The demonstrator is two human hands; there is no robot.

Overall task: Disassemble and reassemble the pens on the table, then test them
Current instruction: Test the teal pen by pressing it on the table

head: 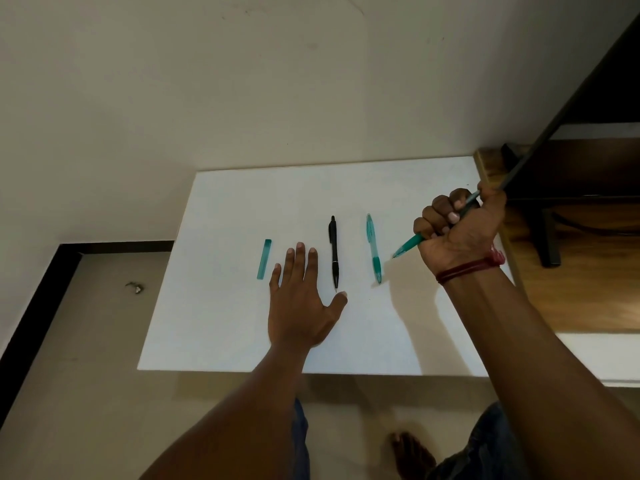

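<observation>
At a white desk (242,209) set against a plain wall (207,81). Grips the held green pen (412,244) in the right hand (462,233), fingers (437,212) curled tight into a fist round the barrel, tip slanting down and to the left, either just above the desk or touching it, cannot tell which; back end poking out past the top of the fist. Wears a red thread band (467,268) on that wrist. Rests the left hand (304,303) palm down on the desk, fingers (300,263) straight and close together, thumb spread to the right, holding nothing. Just right of those fingers and apart from them, a black pen (334,252) lying lengthwise, tip toward the near edge and close to the thumb tip. Farther right, between the black pen and the fist, a loose green pen (374,249), lying the same way. Just left of the left fingers, not touching, a short green tube (264,259). Past the desk's right edge, a wooden top (571,292) carrying a dark stand (550,237). Below the near edge, the floor (86,375) and a bare foot (412,455).
</observation>
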